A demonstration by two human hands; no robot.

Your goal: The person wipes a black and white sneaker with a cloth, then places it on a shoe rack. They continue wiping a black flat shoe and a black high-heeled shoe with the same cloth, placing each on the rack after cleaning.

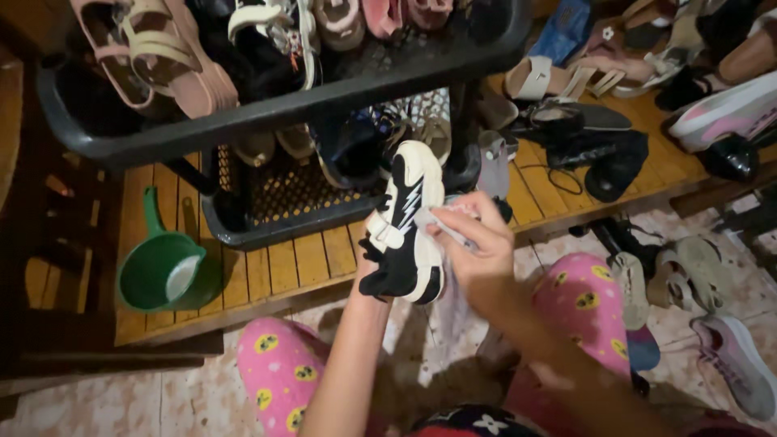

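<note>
The left hand (374, 267) is closed around a black-and-white sneaker (406, 222), holding it upright near the centre of the view. At 3 o'clock of the sneaker, the right hand (477, 251) pinches a pale cloth (441, 222) against its side. A black shoe rack (267, 113) stands at 11 o'clock, a green dipper (162, 267) at 9 o'clock on the wooden platform (307, 259).

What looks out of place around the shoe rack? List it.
Loose shoes and sandals lie scattered on the tiled floor right of the rack, some tipped over. A green dipper sits among footwear on the wooden platform.
</note>
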